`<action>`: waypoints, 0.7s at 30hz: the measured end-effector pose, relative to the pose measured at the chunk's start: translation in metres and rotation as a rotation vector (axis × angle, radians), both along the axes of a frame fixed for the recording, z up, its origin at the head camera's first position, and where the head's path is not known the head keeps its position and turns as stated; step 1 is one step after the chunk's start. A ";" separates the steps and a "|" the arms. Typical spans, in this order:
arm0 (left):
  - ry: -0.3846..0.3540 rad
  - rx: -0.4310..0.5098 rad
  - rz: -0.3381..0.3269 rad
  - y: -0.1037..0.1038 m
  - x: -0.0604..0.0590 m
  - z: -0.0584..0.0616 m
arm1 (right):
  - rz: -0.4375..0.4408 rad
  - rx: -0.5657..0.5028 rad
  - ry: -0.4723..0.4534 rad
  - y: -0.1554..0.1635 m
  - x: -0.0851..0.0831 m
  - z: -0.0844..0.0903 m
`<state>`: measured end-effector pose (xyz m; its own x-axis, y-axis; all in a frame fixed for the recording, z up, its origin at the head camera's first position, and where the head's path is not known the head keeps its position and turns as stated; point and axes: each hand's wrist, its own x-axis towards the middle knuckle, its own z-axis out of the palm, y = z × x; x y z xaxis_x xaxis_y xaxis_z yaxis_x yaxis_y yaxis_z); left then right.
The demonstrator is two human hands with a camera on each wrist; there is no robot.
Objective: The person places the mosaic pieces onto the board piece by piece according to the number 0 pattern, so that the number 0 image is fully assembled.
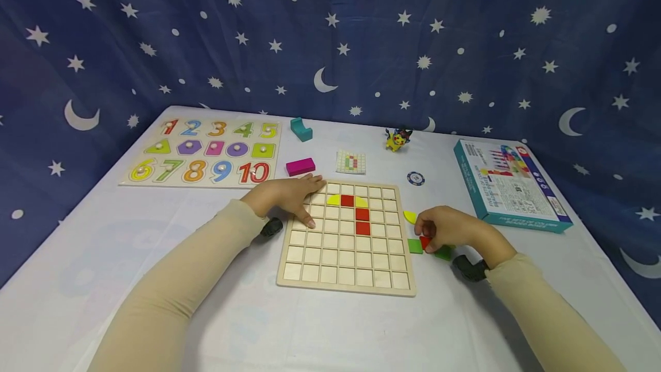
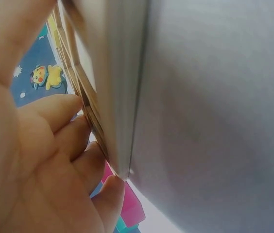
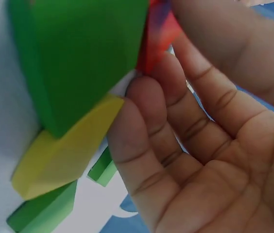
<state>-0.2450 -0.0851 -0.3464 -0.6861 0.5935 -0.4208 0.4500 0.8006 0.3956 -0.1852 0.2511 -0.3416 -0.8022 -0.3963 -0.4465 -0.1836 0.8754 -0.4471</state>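
A: Resting flat on the top-left corner of the grid board (image 1: 346, 280), the left hand (image 1: 286, 195) has straight fingers spread over the squares, thumb pointing down the left side. Holds nothing.

B: Left wrist view agrees: fingers (image 2: 64, 141) lie along the board edge (image 2: 112, 97). Right hand?

A: Right hand (image 1: 446, 228) sits on the table (image 1: 155, 257) just right of the board, fingers curled over a small red tile (image 1: 425, 241). Looks like a pinch; fingertips hide most of the tile in the head view, so the grip is probably on it, not certain.

B: Right wrist view shows the red tile (image 3: 157, 34) against the fingertips (image 3: 142, 126), with a green tile (image 3: 78, 58) and a yellow tile (image 3: 64, 160) right beside them.

A: Head view: green square tile (image 1: 415, 245) touching the red one on its left, another green piece (image 1: 443, 253) under the hand, yellow half-round piece (image 1: 410, 216) just above the hand.

B: On the board?

A: Red tiles (image 1: 362, 214) in a short line down from the second row, yellow pieces (image 1: 333, 200) either side of the top red.

B: Rest?

A: Number puzzle (image 1: 206, 151) far left, magenta block (image 1: 300, 166), teal block (image 1: 301, 128), pattern card (image 1: 351, 162), yellow toy figure (image 1: 397, 139), round token (image 1: 415, 178), game box (image 1: 508, 185) at right.
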 end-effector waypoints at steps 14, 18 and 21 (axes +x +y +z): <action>0.002 0.006 0.000 0.000 0.001 0.000 | 0.034 -0.003 0.056 -0.001 -0.003 0.005; 0.008 0.003 -0.005 0.000 0.000 -0.001 | 0.047 -0.017 0.064 -0.001 -0.004 0.011; 0.007 0.006 -0.002 0.000 0.000 -0.001 | 0.076 -0.035 0.073 0.001 -0.006 0.016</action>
<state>-0.2446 -0.0854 -0.3473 -0.6878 0.5976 -0.4120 0.4548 0.7972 0.3971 -0.1909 0.2517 -0.3261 -0.7995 -0.4712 -0.3725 -0.2819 0.8419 -0.4601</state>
